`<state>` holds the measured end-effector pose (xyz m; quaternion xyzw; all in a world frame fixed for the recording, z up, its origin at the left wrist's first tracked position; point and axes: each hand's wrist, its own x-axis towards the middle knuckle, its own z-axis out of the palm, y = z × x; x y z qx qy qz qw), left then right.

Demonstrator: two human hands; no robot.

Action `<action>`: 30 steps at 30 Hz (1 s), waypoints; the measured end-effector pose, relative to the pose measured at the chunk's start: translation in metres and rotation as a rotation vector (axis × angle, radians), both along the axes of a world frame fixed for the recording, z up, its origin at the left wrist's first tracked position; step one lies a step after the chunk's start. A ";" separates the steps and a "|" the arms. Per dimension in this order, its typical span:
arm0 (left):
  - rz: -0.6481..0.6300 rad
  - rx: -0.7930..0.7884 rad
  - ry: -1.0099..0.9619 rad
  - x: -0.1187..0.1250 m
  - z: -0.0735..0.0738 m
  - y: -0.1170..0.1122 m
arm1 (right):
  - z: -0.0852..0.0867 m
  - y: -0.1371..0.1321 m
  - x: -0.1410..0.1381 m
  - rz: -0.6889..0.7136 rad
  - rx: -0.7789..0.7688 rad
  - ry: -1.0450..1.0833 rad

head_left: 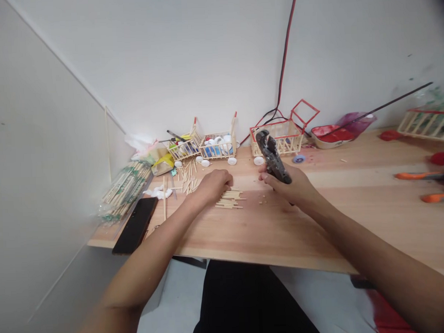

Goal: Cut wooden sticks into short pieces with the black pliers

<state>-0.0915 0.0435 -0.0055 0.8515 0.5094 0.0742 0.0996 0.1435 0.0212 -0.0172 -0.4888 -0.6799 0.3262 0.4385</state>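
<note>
My right hand [286, 183] is wrapped around a pair of dark pliers [272, 157], with the worn head pointing up and away from me. Over the left end of a small pile of short wooden sticks [230, 199] is my left hand [215, 183]. Its fingers are curled and closed, and whatever they pinch is hidden. Tiny wooden offcuts [262, 200] lie on the table between the hands. Behind the left hand is a looser heap of short sticks [188, 175].
Small stick-built carts with white wheels [217, 149] and a red-trimmed cart [275, 130] stand along the wall. Bagged sticks [126, 189] and a black phone [136, 225] lie left. A bowl with red contents [332, 136] and orange-handled tools [417, 175] are right.
</note>
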 end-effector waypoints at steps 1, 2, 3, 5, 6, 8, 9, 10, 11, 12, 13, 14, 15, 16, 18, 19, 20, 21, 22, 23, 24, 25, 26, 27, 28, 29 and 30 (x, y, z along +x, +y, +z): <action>-0.004 -0.004 0.012 0.001 0.001 0.000 | 0.000 0.000 0.000 0.003 0.004 -0.001; -0.010 -0.003 0.023 0.002 0.002 0.000 | 0.001 -0.001 0.000 0.007 0.006 0.001; -0.019 -0.001 0.037 0.003 0.002 0.000 | 0.001 -0.001 0.000 0.012 0.005 0.003; -0.034 -0.003 0.077 0.005 0.003 0.000 | 0.002 -0.001 0.000 0.020 0.005 0.012; -0.042 -0.008 0.097 0.006 0.004 0.000 | 0.002 -0.001 0.000 0.020 0.004 0.018; -0.059 -0.010 0.089 0.006 0.005 0.000 | 0.003 -0.001 0.001 0.015 -0.002 0.020; -0.053 -0.008 0.046 0.006 0.006 -0.001 | 0.003 -0.001 0.001 0.011 -0.003 0.018; -0.032 -0.015 -0.030 0.006 0.006 -0.002 | 0.003 0.000 0.001 0.009 -0.003 0.019; 0.001 -0.049 -0.140 0.006 0.007 -0.003 | 0.002 0.001 0.001 0.007 -0.003 0.023; 0.040 -0.117 -0.282 0.006 0.008 -0.004 | 0.001 0.001 0.001 0.008 -0.001 0.030; 0.078 -0.221 -0.448 0.008 0.008 -0.006 | 0.000 0.002 0.001 0.014 0.000 0.039; 0.108 -0.348 -0.629 0.010 0.009 -0.008 | -0.001 0.002 0.001 0.022 -0.002 0.047; 0.129 -0.481 -0.810 0.014 0.009 -0.010 | -0.001 0.002 0.001 0.032 -0.006 0.047; 0.146 -0.601 -0.978 0.018 0.009 -0.013 | -0.002 0.002 0.001 0.042 -0.010 0.035; 0.186 -0.769 -1.220 0.028 0.008 -0.016 | -0.002 0.001 0.000 0.069 0.000 -0.015; 0.210 -0.819 -1.294 0.033 0.007 -0.018 | -0.002 0.000 0.000 0.087 0.013 -0.042; 0.232 -0.855 -1.346 0.037 0.006 -0.019 | -0.002 0.000 0.000 0.108 0.030 -0.063; 0.254 -0.876 -1.384 0.041 0.005 -0.020 | -0.002 0.000 0.000 0.130 0.044 -0.075; 0.276 -0.884 -1.415 0.044 0.004 -0.020 | -0.002 0.000 0.000 0.150 0.051 -0.079; 0.301 -0.885 -1.443 0.046 0.003 -0.020 | -0.003 0.000 0.000 0.166 0.053 -0.077; 0.329 -0.884 -1.467 0.048 0.002 -0.021 | -0.003 0.000 0.000 0.181 0.051 -0.074; 0.356 -0.888 -1.484 0.049 0.002 -0.021 | -0.003 0.000 0.000 0.199 0.048 -0.072; 0.381 -0.897 -1.495 0.051 0.002 -0.022 | -0.003 0.001 0.001 0.221 0.043 -0.075; 0.403 -0.909 -1.502 0.052 0.002 -0.023 | -0.003 0.001 0.001 0.245 0.039 -0.079; 0.420 -0.922 -1.505 0.053 0.002 -0.024 | -0.003 0.001 0.001 0.267 0.038 -0.082; 0.432 -0.929 -1.510 0.054 0.002 -0.025 | -0.003 0.001 0.002 0.284 0.037 -0.084; 0.438 -0.931 -1.514 0.055 0.002 -0.026 | -0.003 0.001 0.002 0.298 0.037 -0.085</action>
